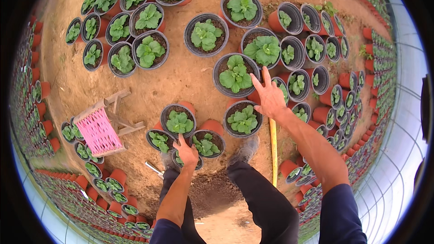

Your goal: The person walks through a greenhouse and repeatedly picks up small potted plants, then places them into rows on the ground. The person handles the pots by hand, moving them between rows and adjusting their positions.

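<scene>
My left hand (187, 154) is over a cluster of potted leafy seedlings, fingers apart. Its index finger reaches the near rim of a red-brown plastic pot with a black inside (178, 122); whether it presses on the rim is unclear. A small pot (199, 165) is partly covered by that hand. To its right stands another potted seedling (206, 145). My right hand (270, 99) has its fingers spread among larger pots. Its fingertips are at the right rim of a potted seedling (235, 75), and its thumb is near the rim of a lower pot (242, 118).
A low folding stool with a pink woven seat (99, 131) stands on the bare soil at left. A yellow hose (273, 152) runs past my right foot (244, 149). Grouped pots stand at upper left (149, 51), with tilted pots (293, 52) at right. Loose dark soil (213, 193) lies between my legs.
</scene>
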The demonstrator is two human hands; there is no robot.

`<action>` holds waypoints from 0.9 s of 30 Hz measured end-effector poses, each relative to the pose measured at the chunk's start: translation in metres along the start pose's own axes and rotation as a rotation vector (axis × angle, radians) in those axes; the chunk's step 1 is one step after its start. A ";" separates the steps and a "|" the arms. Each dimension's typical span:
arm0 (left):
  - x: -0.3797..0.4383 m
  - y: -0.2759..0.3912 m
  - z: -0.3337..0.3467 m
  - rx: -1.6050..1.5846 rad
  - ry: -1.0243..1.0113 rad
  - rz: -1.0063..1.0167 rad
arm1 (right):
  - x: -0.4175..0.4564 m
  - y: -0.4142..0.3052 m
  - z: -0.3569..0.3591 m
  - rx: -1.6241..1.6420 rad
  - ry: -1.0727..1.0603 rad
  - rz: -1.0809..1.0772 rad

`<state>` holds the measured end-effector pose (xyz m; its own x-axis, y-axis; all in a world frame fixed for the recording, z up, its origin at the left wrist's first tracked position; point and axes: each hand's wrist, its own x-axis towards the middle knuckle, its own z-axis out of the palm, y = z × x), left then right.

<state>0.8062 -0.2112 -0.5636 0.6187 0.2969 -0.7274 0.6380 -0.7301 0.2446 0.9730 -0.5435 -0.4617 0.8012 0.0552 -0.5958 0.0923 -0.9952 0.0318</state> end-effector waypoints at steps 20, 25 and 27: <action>0.003 0.002 0.012 0.041 0.153 0.071 | 0.012 -0.005 0.039 0.457 0.051 0.085; 0.006 -0.003 0.012 0.017 0.170 0.095 | 0.010 -0.011 0.051 0.502 0.160 0.114; 0.002 -0.012 0.019 -0.021 0.227 0.173 | -0.001 -0.016 0.062 0.488 0.196 0.092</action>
<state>0.7907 -0.2134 -0.5803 0.8045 0.3006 -0.5123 0.5219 -0.7696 0.3679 0.9347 -0.5323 -0.5113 0.8928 -0.0670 -0.4455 -0.2322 -0.9159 -0.3276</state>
